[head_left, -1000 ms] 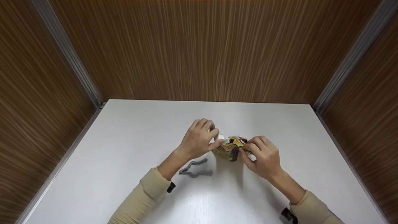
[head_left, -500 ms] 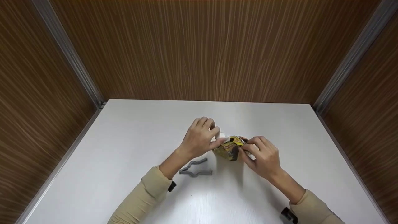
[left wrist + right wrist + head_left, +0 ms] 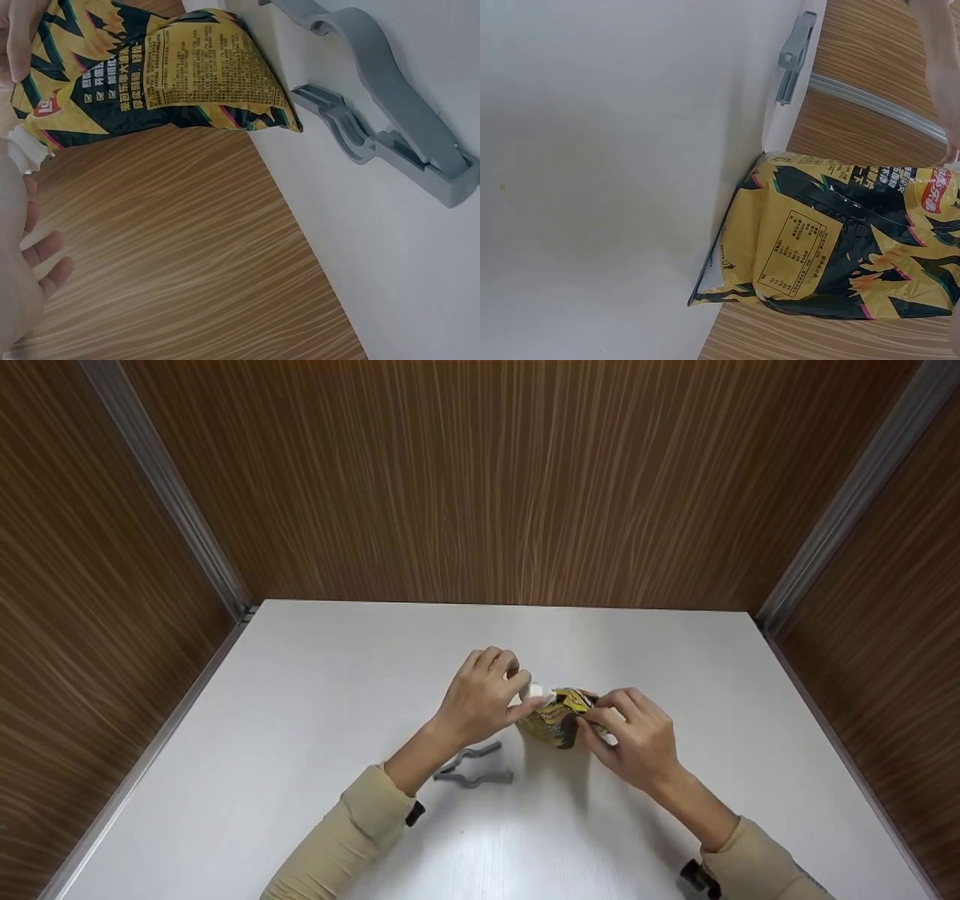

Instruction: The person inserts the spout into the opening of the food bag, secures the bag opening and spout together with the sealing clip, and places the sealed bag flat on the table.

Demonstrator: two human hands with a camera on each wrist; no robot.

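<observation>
Count: 1 small yellow-and-black printed foil snack bag [image 3: 556, 720], 1 grey plastic bag clip w/ two wavy arms [image 3: 471, 766], 2 hands, 1 white tabletop [image 3: 300, 720]. Bag stands upright near centre of tabletop, base on the surface, top edge held up betw. both hands; white inner edge of the bag top shows at its upper left corner. Left hand [image 3: 480, 701]: fingers curled, thumb + fingertips pinching the bag's top left corner; not open, grip is a pinch only. Right hand [image 3: 637, 739]: fingers bent over the bag's top right side, thumb and forefinger pinching the top edge there; also a closed pinch. Left wrist view: bag's back panel w/ printed text block visible [image 3: 161, 71], clip lying flat beside it on tabletop [image 3: 390, 112], arms spread apart at one end, joined at the other. Clip sits just below left wrist in head view, near bag but not touching it; no hand on it. Right wrist view: bag base resting on tabletop [image 3: 832, 240], clip further off at table edge [image 3: 795, 52]. Both forearms in beige sleeves. Brown wood-grain panels on three sides of tabletop.
</observation>
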